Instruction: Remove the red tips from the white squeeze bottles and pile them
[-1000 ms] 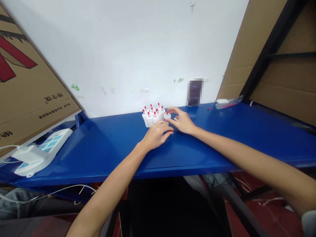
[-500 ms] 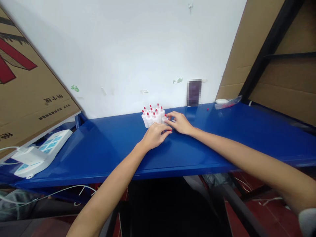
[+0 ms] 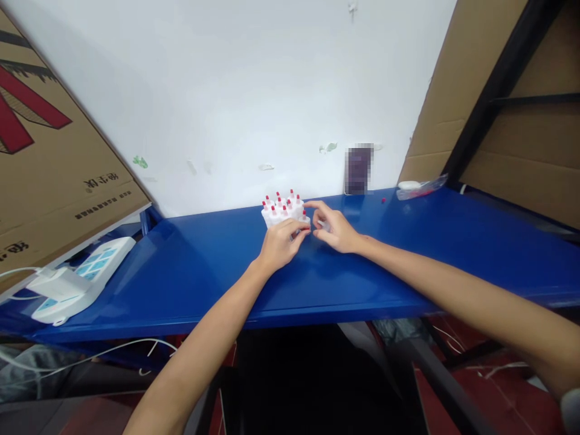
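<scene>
A cluster of small white squeeze bottles point(image 3: 295, 209) with red-tipped nozzles stands upright near the wall. One more bottle point(image 3: 304, 219) stands at the cluster's front right, its lower part hidden behind my left fingers. My left hand point(image 3: 278, 243) is in front of the bottles, thumb and forefinger pinched together. A bit of red shows at those fingertips, seemingly a small red cap. My right hand point(image 3: 336, 231) is just to the right, fingers curled and forefinger pointing toward the bottles. A whitish translucent piece point(image 3: 324, 225) shows inside its curled fingers; its kind is unclear.
The blue table point(image 3: 190, 266) meets a white wall. A blurred phone point(image 3: 357, 171) leans there. Right of it lie a tiny red piece point(image 3: 383, 200) and a clear plastic bag point(image 3: 423, 188). A white power strip point(image 3: 97, 266) lies at left, beside a cardboard box point(image 3: 54, 145).
My right hand has drawn back from the front-right bottle, its fingers parting from the nozzle. My left hand has moved slightly up and left, its pinch now close before that bottle.
</scene>
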`<state>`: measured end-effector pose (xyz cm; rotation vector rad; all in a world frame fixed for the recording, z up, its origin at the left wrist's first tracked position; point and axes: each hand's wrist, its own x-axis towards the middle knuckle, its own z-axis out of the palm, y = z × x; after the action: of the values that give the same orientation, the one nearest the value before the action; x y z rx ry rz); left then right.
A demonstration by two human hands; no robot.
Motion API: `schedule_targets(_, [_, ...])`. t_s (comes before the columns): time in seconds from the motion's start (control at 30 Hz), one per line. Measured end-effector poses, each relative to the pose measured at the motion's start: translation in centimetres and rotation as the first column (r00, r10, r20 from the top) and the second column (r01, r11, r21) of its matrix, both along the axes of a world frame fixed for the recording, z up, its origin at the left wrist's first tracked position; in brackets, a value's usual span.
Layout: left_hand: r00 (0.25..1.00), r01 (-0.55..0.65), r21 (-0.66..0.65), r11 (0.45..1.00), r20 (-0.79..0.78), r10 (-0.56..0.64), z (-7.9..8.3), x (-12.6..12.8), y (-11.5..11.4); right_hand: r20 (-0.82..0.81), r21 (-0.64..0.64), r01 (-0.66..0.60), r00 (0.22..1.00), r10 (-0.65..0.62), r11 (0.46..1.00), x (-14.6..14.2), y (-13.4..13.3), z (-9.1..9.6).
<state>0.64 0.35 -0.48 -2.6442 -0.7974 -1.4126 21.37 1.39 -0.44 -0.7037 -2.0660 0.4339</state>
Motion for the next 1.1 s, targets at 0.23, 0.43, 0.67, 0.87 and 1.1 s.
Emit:
schedule_targets(0.23, [1.0, -0.007, -0.006, 1.0, 0.02, 0.007, 0.0, 0.0, 0.0, 0.038, 0.127, 0.035, 0.998, -0.04, 0.991, -0.7, -0.2, 0.1])
schedule_targets(0.43, [0.999, 0.032, 0.01, 0.999, 0.034, -0.032, 0.0, 0.1, -0.1, 0.041, 0.114, 0.037, 0.998, -0.042, 0.993, -0.8, -0.6, 0.1])
schedule_targets(0.67, [0.996, 0.084, -0.003, 0.996, 0.021, -0.084, 0.0, 0.1, -0.1, 0.065, 0.093, 0.024, 0.997, -0.03, 0.995, -1.0, -0.8, -0.3])
schedule_targets(0.87, [0.993, 0.113, -0.019, 0.993, -0.01, -0.114, -0.1, 0.2, -0.3, 0.136, 0.068, -0.043, 0.99, 0.034, 0.997, -1.0, -0.9, -0.4])
schedule_targets(1.1, [0.992, 0.116, -0.046, 0.992, -0.045, -0.118, -0.2, 0.2, -0.2, 0.154, 0.076, -0.031, 0.988, 0.019, 0.997, -1.1, -1.2, -0.3])
